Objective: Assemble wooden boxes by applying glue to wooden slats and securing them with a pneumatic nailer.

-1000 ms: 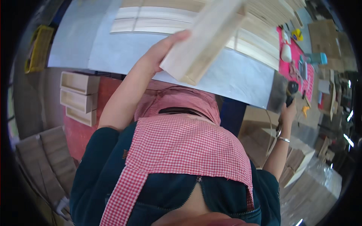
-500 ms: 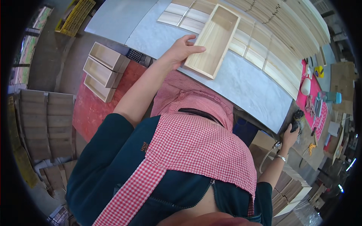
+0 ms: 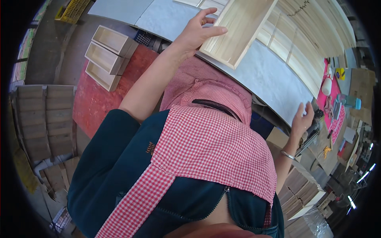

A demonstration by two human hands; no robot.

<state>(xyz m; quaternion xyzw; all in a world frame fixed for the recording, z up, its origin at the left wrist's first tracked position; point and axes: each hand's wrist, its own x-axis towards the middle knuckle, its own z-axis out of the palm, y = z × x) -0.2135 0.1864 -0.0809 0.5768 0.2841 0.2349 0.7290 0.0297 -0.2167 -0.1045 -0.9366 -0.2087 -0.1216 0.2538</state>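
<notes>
My left hand [image 3: 200,31] grips a shallow open wooden box [image 3: 217,58] by its near left corner, thumb over the rim and the other fingers along its outer side. Tilted over the front edge of the pale worktable [image 3: 272,97], the box has its far end cut off by the picture's top. My right hand [image 3: 302,119] is empty, fingers apart, at the table's right corner. Just beside it is a dark hand tool [image 3: 316,119], partly hidden behind the hand.
Three similar wooden boxes [image 3: 104,57] rest on a red surface [image 3: 93,99] at left. Rows of thin wooden boards [image 3: 313,31] cover the table's far right. A side bench holds a white bottle [image 3: 326,86] and a teal-capped container [image 3: 353,102]. Stacked wood [image 3: 299,190] stands lower right.
My right hand has let go of the dark tool and moved slightly left and up, its fingers opening. My left hand and the box have shifted up and to the right in the view.
</notes>
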